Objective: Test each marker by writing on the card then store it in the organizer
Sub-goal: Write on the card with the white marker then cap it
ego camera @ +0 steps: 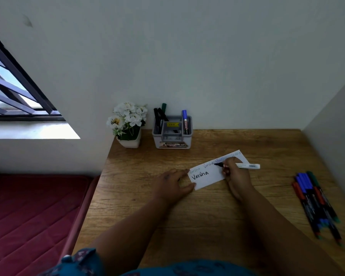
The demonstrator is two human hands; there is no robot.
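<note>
The right hand [234,172] pinches a white-barrelled marker [245,166] low on its barrel, close to the dark tip, fingers curled round it in a writing grip; the tip rests on the card [209,176] near the card's upper edge, and the barrel's tail points off toward 3 o'clock. That low hold looks right: the marker should be light and stiff, its smooth plastic apt to slip if held far from the tip. The left hand [172,185] lies at about 9 o'clock of the card, fingers fairly straight, their tips pressing down the card's left end. The card is thin and light, so it would likely slide or swivel on the bench [207,222] under a pen stroke unless pinned this way; it is best steadied flat by its end, not pinched. Several handwritten words already stand on it, one large and black at lower left, fainter ones along the top. Toward 12 o'clock, against the wall, sits the grey organizer [172,134] with a few markers upright in its compartments, a blue-capped one on its right side. Just beside it at 9 o'clock is a pot of white flowers [128,124]. Well apart at 4 o'clock lies a bundle of untested markers [317,204], side by side on the bench.
</note>
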